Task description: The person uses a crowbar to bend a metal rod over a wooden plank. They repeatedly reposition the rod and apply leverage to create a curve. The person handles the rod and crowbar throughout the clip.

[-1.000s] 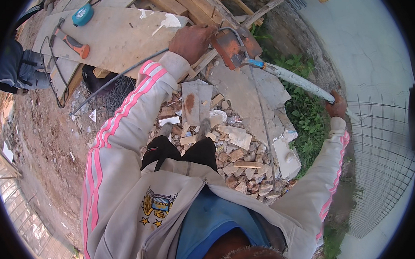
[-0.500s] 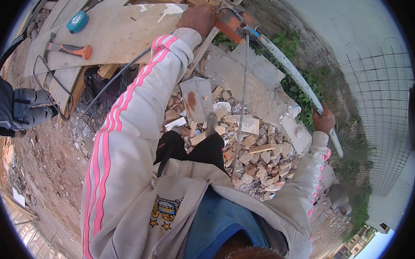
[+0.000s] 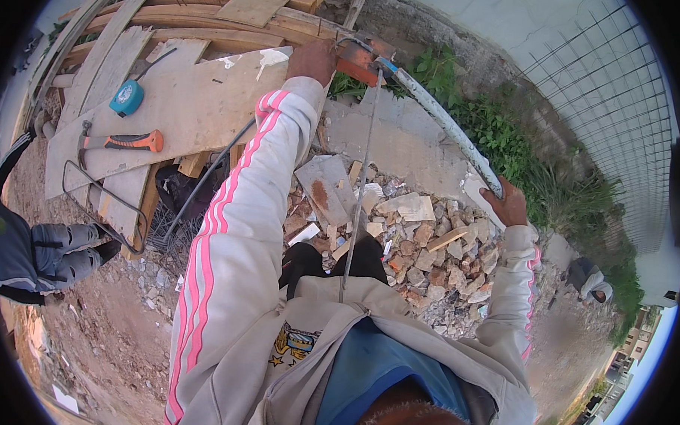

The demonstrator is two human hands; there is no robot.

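My left hand is closed beside an orange metal block at the right end of a board; what its fingers grip is hidden. In my right hand is the near end of a long, worn pale blue-and-white pipe. The pipe's far end meets the block. From beside that joint a thin steel rod runs back toward my waist. Left of my arm, on the wooden board, lie an orange-and-black-handled hammer and a teal tape measure.
Broken stones and flat slabs cover the ground ahead of my legs. A bent steel bar juts out below the board. Wire mesh leans against the right wall. One person stands at left; another bends down at right.
My right hand now sits at the pipe's near end; before, pipe stuck out beyond it. The steel rod's near end has shifted left in view. My left hand stays by the orange block.
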